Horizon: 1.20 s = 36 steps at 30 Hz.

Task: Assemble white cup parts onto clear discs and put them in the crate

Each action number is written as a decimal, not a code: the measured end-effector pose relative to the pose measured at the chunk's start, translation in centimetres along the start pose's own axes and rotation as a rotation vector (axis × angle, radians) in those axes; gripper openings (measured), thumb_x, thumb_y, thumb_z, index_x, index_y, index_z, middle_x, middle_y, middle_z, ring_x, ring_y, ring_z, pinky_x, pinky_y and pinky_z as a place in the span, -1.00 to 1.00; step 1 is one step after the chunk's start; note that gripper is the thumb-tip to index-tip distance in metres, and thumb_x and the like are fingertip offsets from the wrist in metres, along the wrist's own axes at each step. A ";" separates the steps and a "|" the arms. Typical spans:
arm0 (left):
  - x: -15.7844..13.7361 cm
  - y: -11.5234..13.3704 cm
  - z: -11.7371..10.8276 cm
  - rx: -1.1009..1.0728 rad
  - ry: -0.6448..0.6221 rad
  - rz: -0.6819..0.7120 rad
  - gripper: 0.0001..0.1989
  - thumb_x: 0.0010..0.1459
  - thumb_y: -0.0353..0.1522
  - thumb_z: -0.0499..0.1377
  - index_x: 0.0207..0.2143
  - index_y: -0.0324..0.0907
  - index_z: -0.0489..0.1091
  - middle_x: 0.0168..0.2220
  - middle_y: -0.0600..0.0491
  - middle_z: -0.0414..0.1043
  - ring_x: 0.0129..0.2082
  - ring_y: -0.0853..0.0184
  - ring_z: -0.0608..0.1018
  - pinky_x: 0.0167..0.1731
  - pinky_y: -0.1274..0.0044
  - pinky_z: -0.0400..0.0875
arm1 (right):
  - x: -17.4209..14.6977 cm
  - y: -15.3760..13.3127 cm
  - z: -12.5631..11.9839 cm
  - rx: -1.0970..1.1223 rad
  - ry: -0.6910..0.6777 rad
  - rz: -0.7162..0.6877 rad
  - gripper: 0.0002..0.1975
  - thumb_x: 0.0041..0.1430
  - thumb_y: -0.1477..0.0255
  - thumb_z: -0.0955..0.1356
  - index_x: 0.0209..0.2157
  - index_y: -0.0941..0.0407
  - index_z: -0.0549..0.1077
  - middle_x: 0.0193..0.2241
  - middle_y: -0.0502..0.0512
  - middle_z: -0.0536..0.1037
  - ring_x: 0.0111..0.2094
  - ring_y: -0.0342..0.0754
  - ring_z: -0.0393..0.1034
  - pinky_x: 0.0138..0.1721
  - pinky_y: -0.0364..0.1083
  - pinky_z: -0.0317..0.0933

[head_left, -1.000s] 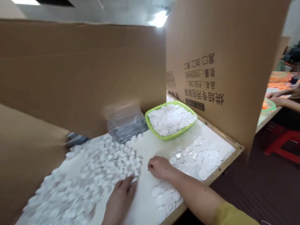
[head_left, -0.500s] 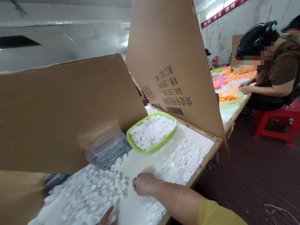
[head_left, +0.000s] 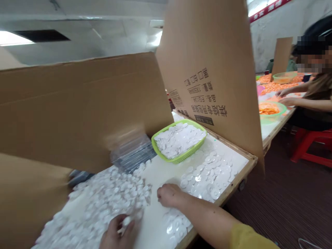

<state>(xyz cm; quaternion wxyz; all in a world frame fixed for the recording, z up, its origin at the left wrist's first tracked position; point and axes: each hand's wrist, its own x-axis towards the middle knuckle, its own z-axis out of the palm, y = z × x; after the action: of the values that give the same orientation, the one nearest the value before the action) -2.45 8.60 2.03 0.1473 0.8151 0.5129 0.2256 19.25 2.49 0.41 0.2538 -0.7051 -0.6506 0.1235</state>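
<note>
My left hand (head_left: pixel 116 232) is at the near edge of a heap of small white pieces (head_left: pixel 111 193). Its thumb and fingers are closed round one small white piece (head_left: pixel 126 221). Over a bare strip of the white tabletop (head_left: pixel 145 228), my right hand (head_left: pixel 168 195) is curled shut with its knuckles up. Whatever its fingers hold, if anything, is hidden beneath it. Flat white discs (head_left: pixel 210 171) lie spread to the right of that hand, and more discs (head_left: pixel 177 224) lie under the forearm.
A green basket (head_left: pixel 178 159) full of flat white pieces stands behind my hands, beside clear plastic packs (head_left: pixel 132 152). Cardboard panels (head_left: pixel 85 110) wall the table's back. A wooden rim (head_left: pixel 233 183) edges the right side. Another person's hands (head_left: pixel 286 97) work at an orange-strewn table.
The view has swung slightly left. My left hand has come further into view, now closed on a small white piece. My right hand stays curled over the same bare strip.
</note>
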 end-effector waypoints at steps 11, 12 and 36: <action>-6.9 0.7 1.3 -0.026 -0.195 0.229 -0.80 0.08 -0.31 0.17 -0.22 -0.15 0.45 -0.21 -0.02 0.45 -0.16 0.21 0.42 -0.06 0.34 0.31 | -0.8 1.1 0.8 0.117 -0.003 0.028 -0.87 0.15 0.51 0.28 -0.30 0.14 0.47 -0.25 0.19 0.52 -0.23 -0.01 0.37 -0.19 -0.07 0.17; -6.8 0.4 1.5 -0.039 -0.189 0.212 -0.80 0.06 -0.33 0.20 -0.22 -0.15 0.45 -0.21 -0.02 0.45 -0.16 0.22 0.42 -0.06 0.35 0.30 | -0.7 1.3 0.7 0.127 -0.003 0.036 -0.87 0.15 0.49 0.28 -0.28 0.13 0.46 -0.24 0.18 0.51 -0.23 -0.02 0.36 -0.18 -0.07 0.17; -7.2 -1.5 2.0 -0.145 -0.281 0.117 -0.66 -0.06 -0.36 0.31 -0.16 -0.15 0.44 -0.21 0.00 0.37 -0.13 0.20 0.38 -0.11 0.44 0.34 | -3.3 -0.1 -1.0 0.126 -0.427 0.008 -0.84 -0.04 0.32 0.40 -0.47 0.08 0.35 -0.55 -0.08 0.40 -0.51 -0.14 0.24 -0.47 -0.15 0.07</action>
<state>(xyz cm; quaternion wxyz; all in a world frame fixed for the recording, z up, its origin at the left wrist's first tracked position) -5.26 2.72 -1.90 0.2628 0.8543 0.4213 0.1539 19.31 -0.95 0.80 0.1537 -0.6483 -0.6776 0.3113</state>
